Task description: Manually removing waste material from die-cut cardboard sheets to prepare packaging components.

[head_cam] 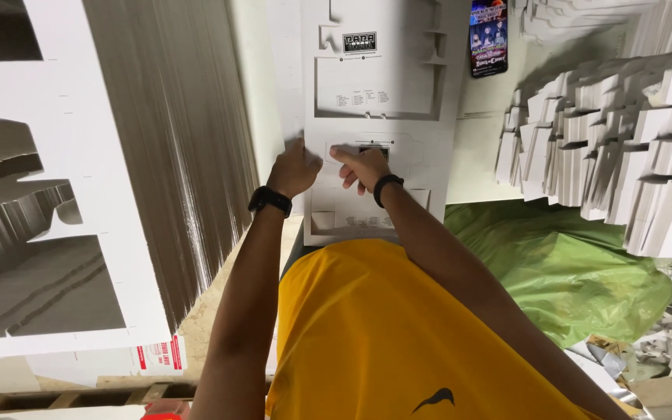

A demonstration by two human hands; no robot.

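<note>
A worker's left hand [293,167] is gripping the flat white die-cut cardboard sheet's [383,70] edge while right hand [361,166] fingers are pressing a cutout; punching through seemingly calls for firmer pressure.

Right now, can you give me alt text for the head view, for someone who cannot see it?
Both hands press on a white die-cut cardboard sheet: the left hand at its left edge, the right hand with fingers on a cut-out panel. A tall stack of sheets stands left, punched pieces are piled right, and a phone lies above.
</note>
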